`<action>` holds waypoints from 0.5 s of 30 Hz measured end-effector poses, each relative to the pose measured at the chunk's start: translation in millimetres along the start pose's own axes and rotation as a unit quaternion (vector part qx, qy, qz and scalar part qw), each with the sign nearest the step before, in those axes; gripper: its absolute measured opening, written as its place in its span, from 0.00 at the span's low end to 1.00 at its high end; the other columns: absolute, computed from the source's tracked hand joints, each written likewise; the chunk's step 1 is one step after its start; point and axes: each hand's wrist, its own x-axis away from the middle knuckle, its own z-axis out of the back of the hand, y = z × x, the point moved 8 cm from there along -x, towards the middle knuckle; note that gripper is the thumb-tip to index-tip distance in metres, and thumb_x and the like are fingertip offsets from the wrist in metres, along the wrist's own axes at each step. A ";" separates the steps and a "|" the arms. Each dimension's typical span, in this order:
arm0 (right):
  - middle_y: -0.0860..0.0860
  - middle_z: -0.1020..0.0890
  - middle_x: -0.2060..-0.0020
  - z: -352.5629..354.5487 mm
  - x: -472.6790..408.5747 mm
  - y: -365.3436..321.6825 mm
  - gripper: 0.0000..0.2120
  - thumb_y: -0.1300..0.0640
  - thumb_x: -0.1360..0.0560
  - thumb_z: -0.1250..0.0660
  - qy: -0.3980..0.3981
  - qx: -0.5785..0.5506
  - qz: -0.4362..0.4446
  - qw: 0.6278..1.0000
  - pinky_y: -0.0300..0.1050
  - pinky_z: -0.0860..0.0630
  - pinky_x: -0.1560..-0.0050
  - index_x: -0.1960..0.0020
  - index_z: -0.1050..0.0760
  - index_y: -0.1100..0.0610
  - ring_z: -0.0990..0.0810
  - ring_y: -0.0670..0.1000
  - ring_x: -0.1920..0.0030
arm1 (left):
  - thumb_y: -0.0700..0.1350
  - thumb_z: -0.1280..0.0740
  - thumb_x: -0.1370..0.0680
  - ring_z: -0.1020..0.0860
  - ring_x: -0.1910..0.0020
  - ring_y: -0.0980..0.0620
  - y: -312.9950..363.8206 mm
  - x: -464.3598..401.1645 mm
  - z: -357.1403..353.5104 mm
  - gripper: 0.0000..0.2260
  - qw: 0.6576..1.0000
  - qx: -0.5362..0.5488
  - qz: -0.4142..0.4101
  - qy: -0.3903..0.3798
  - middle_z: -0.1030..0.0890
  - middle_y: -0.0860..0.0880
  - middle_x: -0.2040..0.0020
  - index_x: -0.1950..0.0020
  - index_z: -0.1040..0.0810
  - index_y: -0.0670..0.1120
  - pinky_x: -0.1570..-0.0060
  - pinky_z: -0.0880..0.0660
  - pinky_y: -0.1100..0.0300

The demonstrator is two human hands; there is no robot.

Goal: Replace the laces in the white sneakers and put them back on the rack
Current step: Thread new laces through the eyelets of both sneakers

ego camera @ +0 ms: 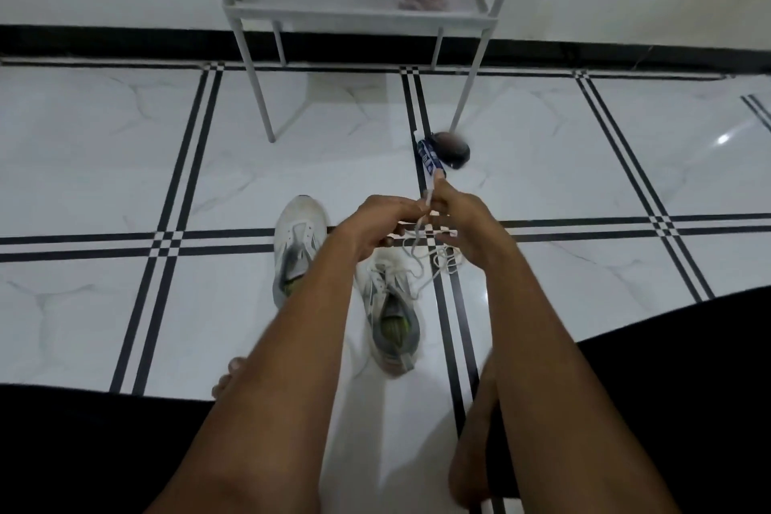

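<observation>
White marble-look floor tiles (104, 163) carry your two white-and-grey sneakers (298, 248) side by side, while your left hand (375, 227) and right hand (463, 221) pinch a white lace (413, 246) above them.

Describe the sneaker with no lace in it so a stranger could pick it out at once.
Start at the white metal rack against the wall and come toward the camera across the white marble-look floor with black stripes. Two white-and-grey sneakers lie there, toes toward the rack; take the white-and-grey sneaker on the left, beside the left forearm. Its eyelets are bare, while the white-and-grey sneaker on the right carries a loose white lace.
</observation>
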 end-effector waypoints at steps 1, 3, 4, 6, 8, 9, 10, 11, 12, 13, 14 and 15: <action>0.50 0.11 0.45 0.1 -1.2 -2.2 0.24 0.38 0.17 0.34 -0.002 -0.051 0.016 0.999 0.52 0.19 0.42 0.38 0.17 0.58 0.13 0.55 0.42 | 0.50 0.26 0.26 0.26 0.60 0.53 -1.4 2.1 -3.7 0.09 0.999 -0.038 0.004 -0.017 0.13 0.52 0.54 0.48 0.11 0.51 0.60 0.31 0.57; 0.51 0.11 0.48 5.0 -4.3 -4.9 0.14 0.49 0.15 0.32 0.015 -0.126 0.050 0.991 0.53 0.16 0.44 0.40 0.16 0.58 0.13 0.54 0.46 | 0.51 0.26 0.27 0.24 0.58 0.52 -5.5 0.6 -7.2 0.08 0.997 -0.075 0.011 -0.026 0.12 0.52 0.51 0.50 0.11 0.52 0.56 0.29 0.54; 0.52 0.12 0.51 8.5 -8.9 -3.3 0.12 0.53 0.15 0.33 0.027 -0.159 0.061 0.985 0.53 0.15 0.45 0.41 0.16 0.59 0.13 0.54 0.49 | 0.51 0.26 0.26 0.24 0.57 0.52 -7.5 -3.1 -7.7 0.08 0.997 -0.072 0.011 -0.023 0.12 0.53 0.49 0.50 0.11 0.53 0.55 0.29 0.54; 0.53 0.15 0.58 13.7 -13.8 3.0 0.10 0.57 0.15 0.34 0.058 -0.185 0.071 0.979 0.52 0.15 0.48 0.43 0.16 0.61 0.16 0.53 0.56 | 0.49 0.26 0.25 0.23 0.58 0.51 -11.5 -8.2 -4.3 0.07 0.998 -0.054 0.011 0.001 0.12 0.52 0.50 0.49 0.11 0.51 0.56 0.28 0.54; 0.52 0.16 0.62 19.6 -16.9 9.3 0.08 0.59 0.16 0.33 0.100 -0.119 0.078 0.985 0.47 0.17 0.57 0.46 0.16 0.60 0.20 0.50 0.64 | 0.44 0.28 0.25 0.25 0.64 0.50 -21.7 -14.1 7.5 0.07 0.992 -0.113 0.029 0.040 0.13 0.45 0.54 0.50 0.13 0.43 0.62 0.29 0.56; 0.52 0.15 0.62 19.5 -16.5 11.8 0.07 0.59 0.16 0.33 0.113 -0.068 0.081 0.988 0.45 0.20 0.61 0.46 0.16 0.59 0.22 0.49 0.67 | 0.42 0.29 0.25 0.26 0.67 0.49 -30.7 -15.5 14.0 0.06 0.980 -0.189 0.047 0.044 0.16 0.43 0.59 0.53 0.16 0.39 0.66 0.29 0.57; 0.53 0.13 0.61 17.6 -15.9 16.0 0.06 0.60 0.17 0.33 0.119 -0.022 0.080 0.989 0.45 0.21 0.64 0.47 0.17 0.59 0.22 0.48 0.69 | 0.40 0.29 0.25 0.27 0.70 0.49 -42.8 -13.9 17.5 0.05 0.960 -0.269 0.076 0.023 0.19 0.42 0.61 0.55 0.19 0.38 0.68 0.29 0.58; 0.55 0.12 0.60 14.9 -15.5 21.5 0.05 0.61 0.18 0.32 0.118 0.011 0.072 0.990 0.43 0.22 0.65 0.48 0.17 0.60 0.22 0.47 0.71 | 0.40 0.28 0.24 0.25 0.71 0.49 -58.3 -10.8 19.6 0.05 0.937 -0.331 0.109 -0.009 0.20 0.43 0.61 0.54 0.20 0.39 0.70 0.27 0.59; 0.56 0.12 0.60 10.4 -15.6 29.0 0.05 0.61 0.19 0.32 0.110 0.034 0.060 0.992 0.42 0.23 0.67 0.48 0.18 0.61 0.21 0.47 0.72 | 0.42 0.25 0.24 0.21 0.69 0.49 -76.8 -6.7 21.1 0.08 0.922 -0.355 0.150 -0.044 0.18 0.43 0.57 0.51 0.19 0.39 0.70 0.24 0.60; 0.57 0.12 0.60 5.6 -14.5 35.8 0.05 0.61 0.19 0.31 0.098 0.055 0.053 0.992 0.41 0.23 0.68 0.50 0.18 0.61 0.20 0.47 0.72 | 0.44 0.22 0.25 0.17 0.66 0.48 -93.6 -2.3 21.3 0.12 0.914 -0.351 0.188 -0.074 0.16 0.42 0.51 0.47 0.18 0.39 0.68 0.21 0.59; 0.57 0.12 0.61 -1.4 -14.2 43.5 0.05 0.61 0.19 0.30 0.080 0.082 0.051 0.992 0.41 0.22 0.68 0.52 0.17 0.62 0.19 0.48 0.72 | 0.45 0.20 0.27 0.15 0.63 0.47 -105.9 1.3 20.5 0.15 0.916 -0.333 0.207 -0.089 0.16 0.42 0.47 0.45 0.17 0.39 0.65 0.18 0.58; 0.56 0.12 0.61 -8.4 -14.5 51.9 0.06 0.61 0.19 0.29 0.061 0.114 0.050 0.990 0.41 0.22 0.68 0.53 0.16 0.63 0.19 0.49 0.71 | 0.46 0.17 0.29 0.14 0.62 0.46 -112.4 1.7 20.4 0.18 0.923 -0.316 0.204 -0.085 0.15 0.41 0.46 0.44 0.16 0.40 0.62 0.16 0.56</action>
